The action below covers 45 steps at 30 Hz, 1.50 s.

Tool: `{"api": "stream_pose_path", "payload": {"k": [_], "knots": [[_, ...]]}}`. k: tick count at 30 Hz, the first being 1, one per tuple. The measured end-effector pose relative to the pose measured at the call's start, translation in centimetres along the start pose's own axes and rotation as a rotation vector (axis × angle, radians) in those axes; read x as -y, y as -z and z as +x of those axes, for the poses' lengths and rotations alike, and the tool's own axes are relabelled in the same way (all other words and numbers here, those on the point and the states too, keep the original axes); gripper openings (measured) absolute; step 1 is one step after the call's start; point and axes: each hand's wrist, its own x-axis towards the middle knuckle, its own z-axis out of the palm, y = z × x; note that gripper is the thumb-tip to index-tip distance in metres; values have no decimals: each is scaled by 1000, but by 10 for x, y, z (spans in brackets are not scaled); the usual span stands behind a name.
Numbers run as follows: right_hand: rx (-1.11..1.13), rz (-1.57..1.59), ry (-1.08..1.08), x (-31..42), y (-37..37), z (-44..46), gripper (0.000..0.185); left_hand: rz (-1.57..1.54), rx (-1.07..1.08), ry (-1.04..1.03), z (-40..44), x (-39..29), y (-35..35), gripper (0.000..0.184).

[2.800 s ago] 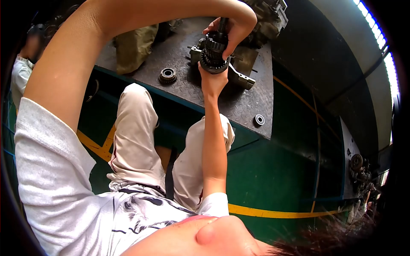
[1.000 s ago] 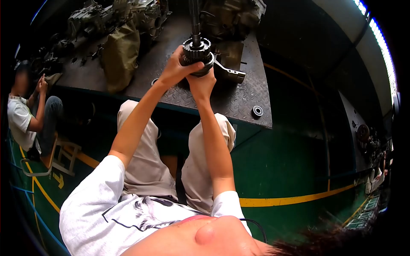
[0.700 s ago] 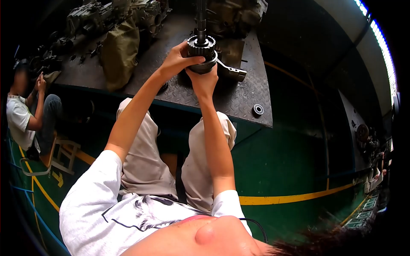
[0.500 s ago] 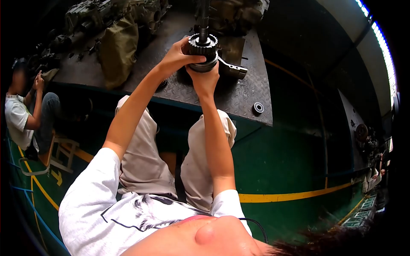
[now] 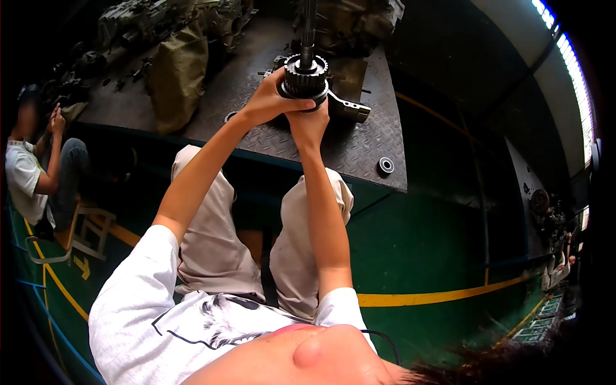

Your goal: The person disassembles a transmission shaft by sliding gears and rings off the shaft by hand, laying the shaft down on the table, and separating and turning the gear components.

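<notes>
A dark toothed gear assembly (image 5: 305,78) stands upright on its shaft axis above the metal-topped bench (image 5: 269,138), with a splined shaft (image 5: 308,32) rising from its centre. My left hand (image 5: 266,102) wraps its left side, thumb across the front. Beneath it, my right hand (image 5: 310,120) grips the lower rings from below; some of its fingers are hidden. Just right of the assembly lies a light metal bracket (image 5: 351,110). A small ring bearing (image 5: 385,165) rests near the bench's right corner. Another ring (image 5: 230,117) shows partly behind my left wrist.
An olive cloth (image 5: 176,80) hangs over the bench's front edge. Large metal castings (image 5: 353,25) stand at the back, more at the back left. A seated person (image 5: 29,167) is at the far left. Another bench with parts (image 5: 542,202) is at the right.
My left hand has come from the shaft above to the gear's left side. The assembly is held more upright. Lately both hands have barely moved, the left thumb slightly lower.
</notes>
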Motion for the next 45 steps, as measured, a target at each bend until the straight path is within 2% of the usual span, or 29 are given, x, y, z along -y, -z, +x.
{"api": "stream_pose_path", "payload": {"k": [5, 12, 18, 25, 27, 29, 33, 34, 39, 41, 45], "knots": [[35, 36, -48, 0, 3, -2, 60, 26, -10, -61, -1, -1, -1, 71], [18, 17, 4, -10, 2, 1, 56, 28, -29, -130, -1, -3, -7, 87], [36, 18, 34, -19, 2, 2, 57, -20, 13, -88, -4, 9, -7, 90], [74, -38, 29, -23, 6, 6, 56, -54, 14, -88, 5, 5, -7, 82], [81, -60, 45, -23, 8, 5, 54, -16, 37, -80, 8, 3, -7, 79], [57, -93, 73, -21, 8, 6, 31, -21, 36, -76, 11, 8, -8, 78], [94, -59, 28, -27, 13, 9, 27, -65, 63, -42, 16, 1, -9, 77], [161, -71, -67, -24, 17, 9, 46, -73, 61, -17, 16, 0, -10, 78], [188, -107, -54, -25, 16, 8, 44, -49, -34, -20, 15, -1, -16, 85], [160, 41, -119, -23, 15, 7, 42, -42, -52, -18, 15, 2, -18, 89], [208, -43, -125, -21, 20, 3, 41, 4, -52, -53, 12, 0, -16, 89]]}}
